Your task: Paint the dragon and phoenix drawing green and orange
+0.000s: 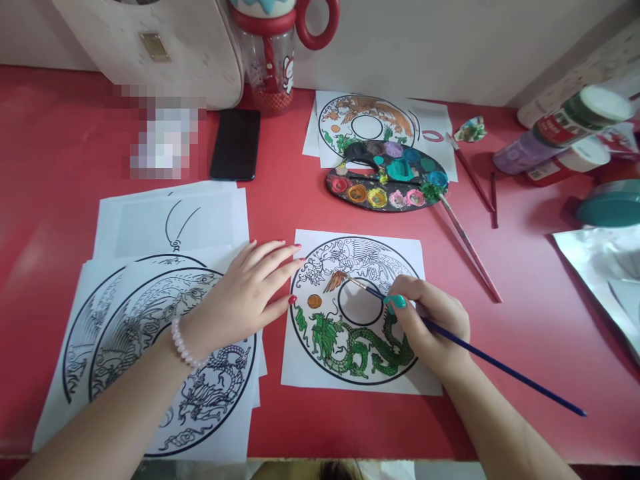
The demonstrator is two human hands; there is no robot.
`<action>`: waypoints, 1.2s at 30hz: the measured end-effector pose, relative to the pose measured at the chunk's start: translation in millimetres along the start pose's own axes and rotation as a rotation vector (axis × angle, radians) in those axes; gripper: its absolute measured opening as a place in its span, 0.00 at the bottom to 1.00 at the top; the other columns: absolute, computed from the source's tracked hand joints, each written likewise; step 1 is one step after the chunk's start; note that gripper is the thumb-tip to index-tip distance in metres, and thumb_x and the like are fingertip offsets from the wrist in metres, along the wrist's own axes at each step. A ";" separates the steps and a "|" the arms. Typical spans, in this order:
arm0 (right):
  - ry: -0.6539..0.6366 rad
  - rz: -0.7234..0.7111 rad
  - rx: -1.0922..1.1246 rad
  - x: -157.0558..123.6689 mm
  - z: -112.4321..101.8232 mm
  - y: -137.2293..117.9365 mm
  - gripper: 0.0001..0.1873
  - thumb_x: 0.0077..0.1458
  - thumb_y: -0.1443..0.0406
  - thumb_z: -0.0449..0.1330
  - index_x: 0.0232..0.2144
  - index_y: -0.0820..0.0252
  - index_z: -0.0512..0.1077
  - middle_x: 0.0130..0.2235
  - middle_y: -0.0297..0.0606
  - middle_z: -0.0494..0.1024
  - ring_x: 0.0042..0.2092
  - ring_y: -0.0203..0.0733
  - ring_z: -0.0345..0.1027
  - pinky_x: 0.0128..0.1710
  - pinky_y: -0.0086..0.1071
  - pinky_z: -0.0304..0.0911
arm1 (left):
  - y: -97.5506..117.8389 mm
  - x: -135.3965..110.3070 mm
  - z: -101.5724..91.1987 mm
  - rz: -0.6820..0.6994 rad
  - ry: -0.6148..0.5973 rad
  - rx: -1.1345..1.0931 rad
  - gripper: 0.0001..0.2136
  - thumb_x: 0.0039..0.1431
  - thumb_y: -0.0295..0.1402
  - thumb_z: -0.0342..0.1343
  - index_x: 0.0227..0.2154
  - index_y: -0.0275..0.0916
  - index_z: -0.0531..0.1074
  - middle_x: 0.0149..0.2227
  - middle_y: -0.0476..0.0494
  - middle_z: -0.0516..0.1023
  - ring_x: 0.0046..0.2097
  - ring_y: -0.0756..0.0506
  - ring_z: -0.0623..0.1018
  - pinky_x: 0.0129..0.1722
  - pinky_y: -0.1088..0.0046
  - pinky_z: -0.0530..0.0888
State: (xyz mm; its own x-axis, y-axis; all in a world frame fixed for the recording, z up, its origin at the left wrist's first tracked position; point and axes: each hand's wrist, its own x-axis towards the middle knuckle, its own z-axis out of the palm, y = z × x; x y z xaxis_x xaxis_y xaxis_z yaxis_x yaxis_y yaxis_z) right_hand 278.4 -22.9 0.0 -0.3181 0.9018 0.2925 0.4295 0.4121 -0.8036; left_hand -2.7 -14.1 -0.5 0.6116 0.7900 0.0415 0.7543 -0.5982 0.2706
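A printed sheet (360, 390) with a round dragon-and-phoenix design lies before me. Its dragon (350, 347) is painted green, while a small ball and part of the phoenix's wing are brown-orange. In my right hand (435, 320), pinched between thumb and fingers, is a blue paintbrush (500, 363); its tip touches the brown wing. My left hand (250, 293) lies flat with fingers spread, fingertips at the sheet's left edge. Beneath that hand and forearm is a stack of uncoloured printed sheets (225, 427). Beyond the sheet sits a black paint palette (390, 180) with several colours.
A red-handled brush (470, 250) rests on the palette's right edge. Another painted sheet (330, 120) lies behind the palette. Paint bottles (560, 130) stand at the right. A phone (235, 145), a cup with a red handle (270, 63) and a white bag (165, 50) are at the back.
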 end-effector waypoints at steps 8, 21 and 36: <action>-0.029 -0.006 -0.055 3.9 0.6 -1.5 0.07 0.59 0.70 0.52 0.28 0.57 0.63 0.25 0.32 0.66 0.26 0.33 0.59 0.25 0.28 0.57 | 0.6 0.8 -0.7 0.010 0.014 -0.014 0.21 0.65 0.38 0.48 0.59 0.41 0.56 0.63 0.42 0.59 0.63 0.38 0.57 0.63 0.48 0.56; -0.029 0.007 -0.056 2.4 0.1 -1.4 0.07 0.59 0.70 0.53 0.29 0.57 0.63 0.25 0.31 0.66 0.26 0.32 0.59 0.26 0.27 0.56 | 0.7 1.6 -0.3 0.004 -0.009 0.012 0.22 0.65 0.39 0.49 0.59 0.40 0.56 0.63 0.43 0.59 0.64 0.39 0.56 0.63 0.48 0.55; -0.006 0.018 -0.060 3.0 0.9 -2.0 0.07 0.59 0.70 0.53 0.28 0.56 0.63 0.24 0.31 0.66 0.25 0.32 0.58 0.25 0.28 0.56 | 0.8 1.4 0.0 -0.013 -0.003 -0.033 0.21 0.65 0.39 0.48 0.59 0.42 0.57 0.63 0.43 0.59 0.64 0.38 0.57 0.64 0.48 0.54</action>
State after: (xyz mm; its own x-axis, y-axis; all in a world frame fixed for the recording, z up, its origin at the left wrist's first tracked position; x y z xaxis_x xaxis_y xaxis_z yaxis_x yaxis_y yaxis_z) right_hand 275.8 -21.2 2.0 -0.3150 0.9084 0.2748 0.4847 0.4029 -0.7763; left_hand -1.3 -13.5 -0.2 0.6023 0.7975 0.0346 0.7541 -0.5827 0.3028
